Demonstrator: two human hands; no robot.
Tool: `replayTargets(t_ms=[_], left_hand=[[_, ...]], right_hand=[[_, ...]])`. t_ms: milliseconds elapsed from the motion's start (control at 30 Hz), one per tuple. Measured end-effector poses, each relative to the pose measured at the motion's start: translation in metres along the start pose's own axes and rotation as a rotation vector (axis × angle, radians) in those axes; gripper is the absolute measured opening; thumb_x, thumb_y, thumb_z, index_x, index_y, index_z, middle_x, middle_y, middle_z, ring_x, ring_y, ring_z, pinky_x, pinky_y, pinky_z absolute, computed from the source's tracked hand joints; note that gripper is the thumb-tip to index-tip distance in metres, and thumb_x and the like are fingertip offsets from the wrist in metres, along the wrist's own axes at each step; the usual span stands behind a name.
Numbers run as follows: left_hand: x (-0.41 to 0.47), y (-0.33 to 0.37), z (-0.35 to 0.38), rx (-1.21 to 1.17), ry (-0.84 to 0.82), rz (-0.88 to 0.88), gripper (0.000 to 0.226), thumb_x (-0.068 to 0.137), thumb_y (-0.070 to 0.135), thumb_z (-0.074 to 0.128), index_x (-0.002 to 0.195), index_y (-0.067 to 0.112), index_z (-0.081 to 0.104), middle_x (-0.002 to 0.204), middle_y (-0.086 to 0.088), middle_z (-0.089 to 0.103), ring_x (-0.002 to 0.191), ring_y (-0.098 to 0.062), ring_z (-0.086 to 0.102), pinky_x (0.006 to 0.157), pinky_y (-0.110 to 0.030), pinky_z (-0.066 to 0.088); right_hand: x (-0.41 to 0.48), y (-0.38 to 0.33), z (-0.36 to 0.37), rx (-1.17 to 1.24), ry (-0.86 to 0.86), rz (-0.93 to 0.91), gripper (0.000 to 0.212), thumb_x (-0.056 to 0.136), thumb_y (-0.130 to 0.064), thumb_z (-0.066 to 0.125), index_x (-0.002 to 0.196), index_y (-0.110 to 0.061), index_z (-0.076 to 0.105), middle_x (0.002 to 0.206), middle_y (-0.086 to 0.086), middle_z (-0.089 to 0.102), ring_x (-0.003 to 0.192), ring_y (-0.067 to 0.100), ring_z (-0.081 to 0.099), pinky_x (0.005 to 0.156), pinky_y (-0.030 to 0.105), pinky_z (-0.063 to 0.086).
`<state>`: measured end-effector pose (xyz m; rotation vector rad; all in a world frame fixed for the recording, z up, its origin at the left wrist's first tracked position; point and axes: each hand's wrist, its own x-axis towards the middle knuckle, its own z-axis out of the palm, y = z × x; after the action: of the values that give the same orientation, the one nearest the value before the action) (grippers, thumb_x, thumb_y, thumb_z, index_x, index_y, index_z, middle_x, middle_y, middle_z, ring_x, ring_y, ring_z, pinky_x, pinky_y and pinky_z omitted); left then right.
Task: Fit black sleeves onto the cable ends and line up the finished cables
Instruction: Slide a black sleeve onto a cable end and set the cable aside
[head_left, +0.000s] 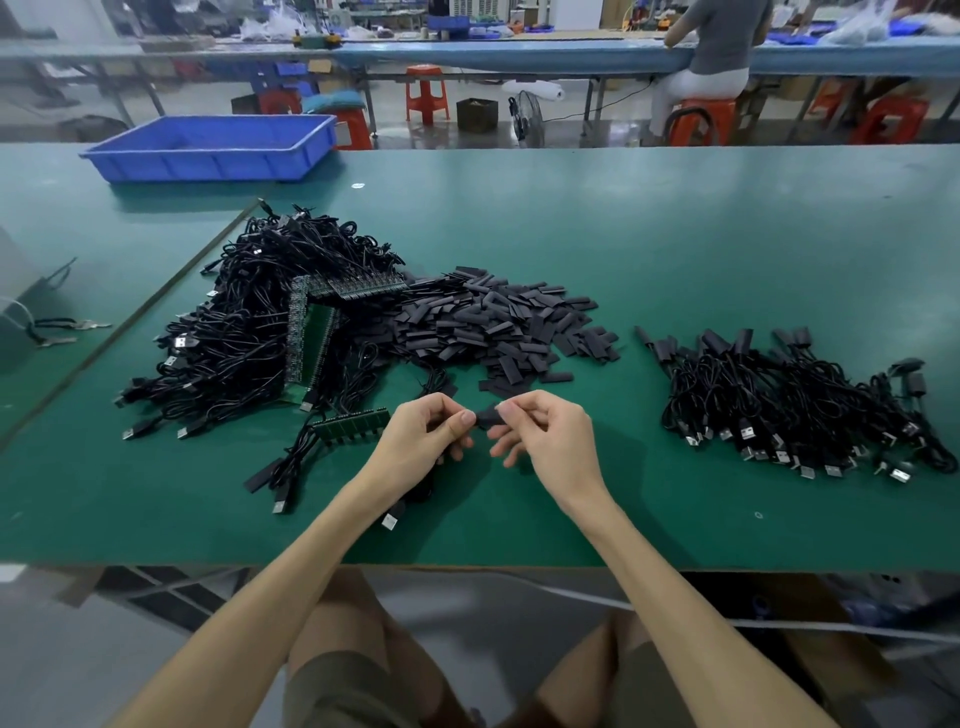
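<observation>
Head view: above the near edge of the green tabletop (675, 249), the left hand (431, 436) and right hand (545, 436) meet. Each pinches one end of a black sleeve (488, 415) between thumb and forefinger, the other fingers curled under. A cable plug (389, 519) shows beneath the left wrist. A pile of loose sleeves (498, 327) lies mid-table, touching the tangle of bare cables (249, 332) toward the left edge. The sleeved cables (795, 405) lie bunched by the right edge. A blue tray (218, 145) sits at the far left corner.
</observation>
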<state>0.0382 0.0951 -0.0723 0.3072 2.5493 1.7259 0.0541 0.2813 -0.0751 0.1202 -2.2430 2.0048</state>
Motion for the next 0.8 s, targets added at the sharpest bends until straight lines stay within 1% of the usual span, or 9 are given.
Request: replayTargets(t_ms=[100,200,267,333,433,500,567,700,800], left_hand=[[-0.001,0.003,-0.003,-0.016,-0.064,0.002,0.014,0.098,0.027,0.067,0.094,0.013,0.068,0.08,-0.001,0.076,0.067,-0.013,0.068,0.058,-0.018,0.049],[-0.003,0.005,-0.008,-0.024,-0.116,0.021,0.015,0.097,0.026,0.068,0.104,0.013,0.068,0.089,-0.002,0.076,0.079,-0.016,0.072,0.075,-0.021,0.055],[-0.005,0.005,-0.01,0.011,-0.127,0.015,0.024,0.095,0.026,0.069,0.117,0.015,0.065,0.106,-0.001,0.072,0.095,-0.015,0.071,0.09,-0.028,0.056],[-0.007,0.006,-0.012,0.055,-0.117,-0.042,0.036,0.094,0.03,0.071,0.126,0.018,0.06,0.12,0.002,0.065,0.105,-0.011,0.067,0.096,-0.033,0.055],[-0.009,0.01,-0.014,0.225,-0.111,-0.085,0.041,0.091,0.041,0.072,0.125,0.021,0.059,0.111,0.008,0.066,0.092,-0.006,0.067,0.082,-0.026,0.056],[-0.007,0.014,-0.011,0.279,-0.16,-0.096,0.036,0.091,0.043,0.073,0.116,0.02,0.064,0.088,0.007,0.073,0.07,-0.004,0.067,0.063,-0.02,0.051],[-0.005,0.02,-0.006,0.214,-0.223,-0.116,0.028,0.091,0.042,0.073,0.107,0.02,0.066,0.07,0.002,0.074,0.052,-0.005,0.06,0.05,-0.019,0.045],[0.004,0.039,0.001,-0.039,-0.278,-0.127,0.023,0.095,0.034,0.07,0.1,0.011,0.07,0.075,-0.008,0.075,0.062,-0.023,0.064,0.054,-0.026,0.049],[0.016,0.058,0.004,-0.34,-0.31,-0.16,0.023,0.096,0.029,0.069,0.096,0.007,0.073,0.083,-0.009,0.074,0.068,-0.019,0.069,0.058,-0.025,0.053]], right_hand=[[0.002,0.004,-0.003,-0.014,0.06,0.026,0.012,0.101,-0.012,0.064,0.091,-0.007,0.07,0.07,0.007,0.074,0.057,0.023,0.07,0.05,0.031,0.053],[0.003,0.007,-0.005,0.032,0.112,0.052,0.012,0.101,-0.013,0.064,0.091,-0.008,0.07,0.071,0.008,0.075,0.057,0.021,0.07,0.05,0.028,0.052],[0.005,0.008,-0.006,0.086,0.139,0.071,0.012,0.101,-0.015,0.065,0.092,-0.007,0.07,0.072,0.009,0.075,0.057,0.02,0.069,0.05,0.027,0.051],[0.005,0.008,-0.008,0.152,0.174,0.092,0.013,0.1,-0.016,0.066,0.093,-0.006,0.07,0.073,0.011,0.075,0.057,0.019,0.068,0.05,0.027,0.051],[0.006,0.007,-0.012,0.274,0.227,0.118,0.014,0.1,-0.016,0.066,0.094,-0.004,0.07,0.075,0.013,0.075,0.058,0.017,0.066,0.051,0.026,0.051],[0.006,0.006,-0.013,0.326,0.227,0.12,0.014,0.099,-0.015,0.067,0.095,-0.002,0.07,0.076,0.014,0.075,0.059,0.017,0.066,0.051,0.026,0.051],[0.005,0.004,-0.013,0.354,0.218,0.116,0.016,0.099,-0.017,0.067,0.097,-0.001,0.07,0.078,0.015,0.076,0.06,0.018,0.067,0.052,0.026,0.052],[0.006,0.0,-0.015,0.448,0.229,0.148,0.033,0.107,-0.033,0.052,0.107,-0.003,0.067,0.088,0.017,0.078,0.066,0.021,0.071,0.056,0.026,0.055],[0.007,0.003,-0.015,0.447,0.255,0.156,0.04,0.109,-0.037,0.044,0.114,-0.004,0.067,0.085,0.012,0.078,0.07,0.021,0.072,0.061,0.027,0.057]])
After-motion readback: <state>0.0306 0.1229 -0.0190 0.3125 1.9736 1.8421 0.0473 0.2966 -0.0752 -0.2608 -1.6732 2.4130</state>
